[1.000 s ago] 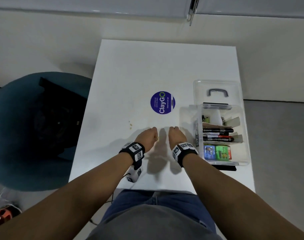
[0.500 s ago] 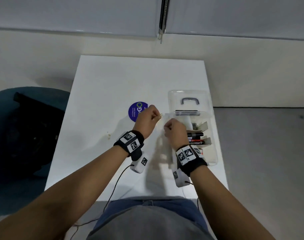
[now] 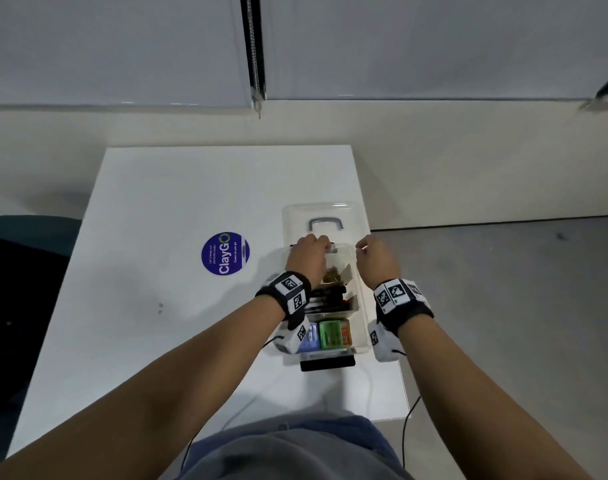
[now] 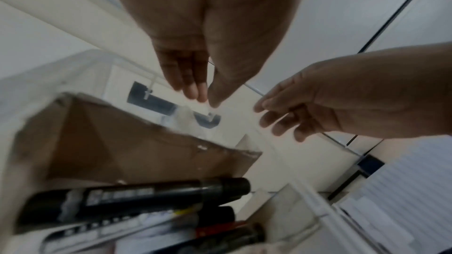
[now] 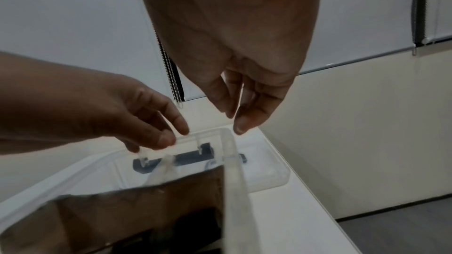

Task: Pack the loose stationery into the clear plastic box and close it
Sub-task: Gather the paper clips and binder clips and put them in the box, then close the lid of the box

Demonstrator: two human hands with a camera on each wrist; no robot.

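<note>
The clear plastic box (image 3: 363,327) stands open at the right side of the white table (image 3: 177,188). Its lid (image 3: 295,216), with a grey handle (image 3: 325,223), lies flat beyond it. Inside are black and red markers (image 3: 326,299) (image 4: 137,196), small coloured packets (image 3: 330,336), brass clips (image 3: 332,273) and cardboard dividers (image 4: 122,152). My left hand (image 3: 309,251) (image 4: 206,100) hovers at the far rim with thumb and fingertips drawn together; whether they pinch anything is hidden. My right hand (image 3: 371,254) (image 5: 233,121) hangs over the far right corner, fingers loose, holding nothing.
A round blue ClayGo sticker (image 3: 225,253) and a few tiny specks (image 3: 160,308) lie left of the box. A black latch (image 3: 326,363) sticks out at the box's near end. The table's right edge runs just beside the box, with grey floor (image 3: 503,306) beyond. A blind chain (image 3: 257,64) hangs behind.
Both hands have lifted from the middle of the table and moved forward and right to the far end of the box. The head view has shifted with them.
</note>
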